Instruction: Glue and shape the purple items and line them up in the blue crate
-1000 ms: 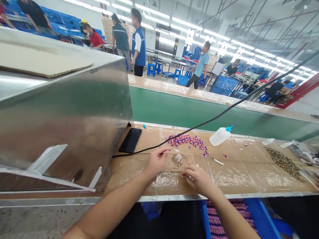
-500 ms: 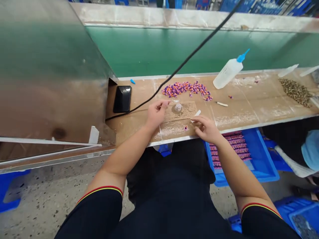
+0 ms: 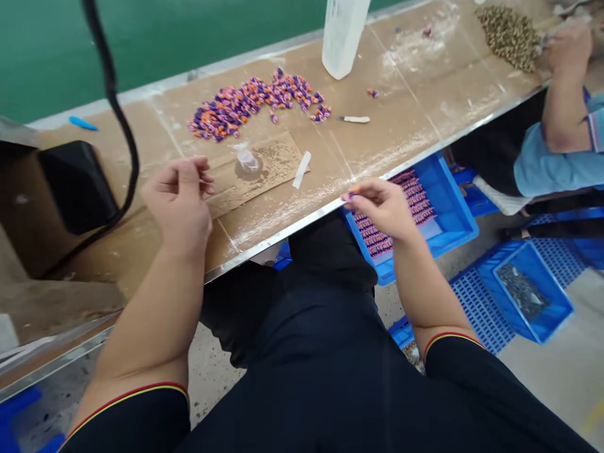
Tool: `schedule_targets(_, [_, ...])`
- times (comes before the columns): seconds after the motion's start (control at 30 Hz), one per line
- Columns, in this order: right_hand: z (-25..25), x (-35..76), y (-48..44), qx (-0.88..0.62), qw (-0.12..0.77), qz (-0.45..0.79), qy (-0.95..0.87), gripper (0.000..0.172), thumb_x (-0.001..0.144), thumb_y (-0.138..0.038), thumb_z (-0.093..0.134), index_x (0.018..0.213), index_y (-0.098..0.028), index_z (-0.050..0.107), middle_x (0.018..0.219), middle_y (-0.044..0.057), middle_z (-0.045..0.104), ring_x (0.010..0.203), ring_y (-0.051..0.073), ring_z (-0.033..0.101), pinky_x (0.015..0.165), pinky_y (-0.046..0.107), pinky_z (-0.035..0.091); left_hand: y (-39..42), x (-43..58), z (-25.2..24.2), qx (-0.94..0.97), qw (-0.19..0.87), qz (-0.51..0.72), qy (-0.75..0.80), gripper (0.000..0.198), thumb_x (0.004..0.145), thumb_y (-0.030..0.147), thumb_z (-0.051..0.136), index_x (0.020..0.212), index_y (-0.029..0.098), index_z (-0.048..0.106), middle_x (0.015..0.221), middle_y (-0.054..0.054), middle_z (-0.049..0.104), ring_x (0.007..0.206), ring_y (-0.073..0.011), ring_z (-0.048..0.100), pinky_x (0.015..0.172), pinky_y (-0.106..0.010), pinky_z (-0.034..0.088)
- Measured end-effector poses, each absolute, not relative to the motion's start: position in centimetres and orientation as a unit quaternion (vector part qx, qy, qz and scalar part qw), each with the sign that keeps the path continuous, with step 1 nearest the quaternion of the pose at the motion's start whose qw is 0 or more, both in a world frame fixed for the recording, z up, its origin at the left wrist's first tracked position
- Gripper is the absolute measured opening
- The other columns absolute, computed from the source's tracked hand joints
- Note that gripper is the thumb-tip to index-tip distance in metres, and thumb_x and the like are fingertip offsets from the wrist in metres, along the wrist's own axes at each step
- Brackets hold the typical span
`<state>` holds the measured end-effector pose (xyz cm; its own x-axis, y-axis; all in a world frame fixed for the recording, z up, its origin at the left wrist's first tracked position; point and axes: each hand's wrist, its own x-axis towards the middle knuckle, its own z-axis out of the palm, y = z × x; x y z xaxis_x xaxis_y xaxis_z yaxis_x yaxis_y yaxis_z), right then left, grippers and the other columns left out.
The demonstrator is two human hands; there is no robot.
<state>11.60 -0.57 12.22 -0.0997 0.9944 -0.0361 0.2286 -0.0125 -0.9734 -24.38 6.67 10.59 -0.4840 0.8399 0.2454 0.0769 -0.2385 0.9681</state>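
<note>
My right hand point(image 3: 380, 206) pinches a small purple and orange piece point(image 3: 350, 195) at the table's front edge, above a blue bin point(image 3: 455, 214) with rows of similar pieces. My left hand point(image 3: 182, 192) is held over the left end of a cardboard strip point(image 3: 278, 163), its fingers closed; whatever they hold is too small to make out. On the cardboard stands a small clear cup-like thing point(image 3: 248, 160). A white strip point(image 3: 302, 170) lies at the cardboard's right end. Behind it is a pile of purple, orange and pink pieces point(image 3: 245, 104).
A white bottle point(image 3: 344, 38) stands behind the pile. A small knife point(image 3: 355, 119) lies right of it. At the left are a black phone point(image 3: 78, 185), a blue cap point(image 3: 83, 123) and a hanging black cable point(image 3: 123, 126). Another person's hand point(image 3: 569, 47) is by a brown pile point(image 3: 507, 38).
The view has swung right and closer. My right hand has moved off the cardboard's right end to the table edge, and the loose piece near the edge is now in its fingers.
</note>
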Motion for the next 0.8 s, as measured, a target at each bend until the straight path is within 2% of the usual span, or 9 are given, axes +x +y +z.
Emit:
schedule_targets(0.07, [11.7,16.7,-2.6,-0.620,0.421,0.421,-0.510,0.031,0.088,-0.051,0.087,0.100,-0.026,0.074,0.100,0.006,0.087,0.091,0.022,0.083,0.078,0.033,0.068,6.9,-24.1,10.6,0.415,0.265,0.675,0.550,0.028,0.105,0.029,0.077,0.081,0.014,0.078,0.072,-0.002,0.073,0.058,-0.0084,0.054,0.051,-0.023,0.038])
schedule_targets(0.13, [10.1,21.2,-4.7,-0.718,0.395,0.363,-0.445,0.033,0.085,-0.053,0.086,0.097,-0.025,0.073,0.095,0.008,0.085,0.091,0.025,0.083,0.077,0.036,0.068,7.1,-23.9,10.6,0.422,0.249,0.676,0.550,0.033,0.102,0.037,0.078,0.078,0.015,0.076,0.070,-0.002,0.072,0.056,-0.0088,0.053,0.049,-0.022,0.036])
schedule_targets(0.2, [7.8,24.4,-6.6,-0.794,0.316,0.351,-0.383,0.030,0.082,-0.048,0.083,0.097,-0.024,0.073,0.087,0.008,0.082,0.084,0.026,0.080,0.075,0.037,0.068,7.1,-23.7,10.6,0.436,0.238,0.676,0.544,0.037,0.099,0.046,0.079,0.078,0.016,0.076,0.070,-0.002,0.071,0.055,-0.0091,0.053,0.048,-0.022,0.035])
schedule_targets(0.3, [4.5,26.8,-8.4,-0.836,0.192,0.400,-0.323,0.025,0.084,-0.036,0.077,0.104,-0.020,0.076,0.080,0.006,0.079,0.079,0.023,0.078,0.076,0.036,0.067,7.2,-23.7,10.3,0.450,0.230,0.672,0.541,0.038,0.096,0.048,0.079,0.077,0.016,0.075,0.069,-0.002,0.071,0.054,-0.0089,0.052,0.046,-0.021,0.033])
schedule_targets(0.43, [2.3,28.3,-8.1,-0.836,-0.034,0.361,-0.411,0.020,0.096,-0.029,0.070,0.107,-0.017,0.082,0.092,0.009,0.084,0.087,0.022,0.079,0.083,0.032,0.064,7.2,-23.5,9.9,0.442,0.233,0.664,0.557,0.035,0.100,0.042,0.075,0.078,0.015,0.072,0.072,-0.002,0.069,0.056,-0.0083,0.051,0.049,-0.021,0.035])
schedule_targets(0.53, [1.6,29.2,-7.0,-0.811,-0.159,0.308,-0.472,0.016,0.094,-0.027,0.075,0.101,-0.019,0.087,0.100,0.010,0.087,0.099,0.026,0.080,0.090,0.032,0.060,6.9,-23.2,10.2,0.434,0.237,0.659,0.567,0.037,0.102,0.042,0.076,0.079,0.013,0.072,0.076,-0.003,0.069,0.057,-0.0072,0.050,0.051,-0.021,0.035])
schedule_targets(0.67, [1.0,29.7,-6.4,-0.794,-0.206,0.316,-0.476,0.013,0.091,-0.019,0.076,0.093,-0.021,0.089,0.090,0.008,0.086,0.095,0.026,0.081,0.089,0.030,0.058,6.4,-23.0,11.0,0.434,0.246,0.642,0.583,0.042,0.106,0.045,0.075,0.080,0.012,0.072,0.077,-0.001,0.068,0.059,-0.0062,0.052,0.055,-0.021,0.037])
schedule_targets(0.8, [0.3,29.5,-6.5,-0.784,-0.228,0.313,-0.484,0.019,0.091,-0.020,0.077,0.103,-0.021,0.092,0.090,0.009,0.087,0.093,0.026,0.081,0.088,0.030,0.058,6.5,-23.0,11.0,0.440,0.247,0.643,0.576,0.037,0.105,0.040,0.078,0.079,0.013,0.074,0.070,0.000,0.066,0.057,-0.0070,0.052,0.052,-0.022,0.036])
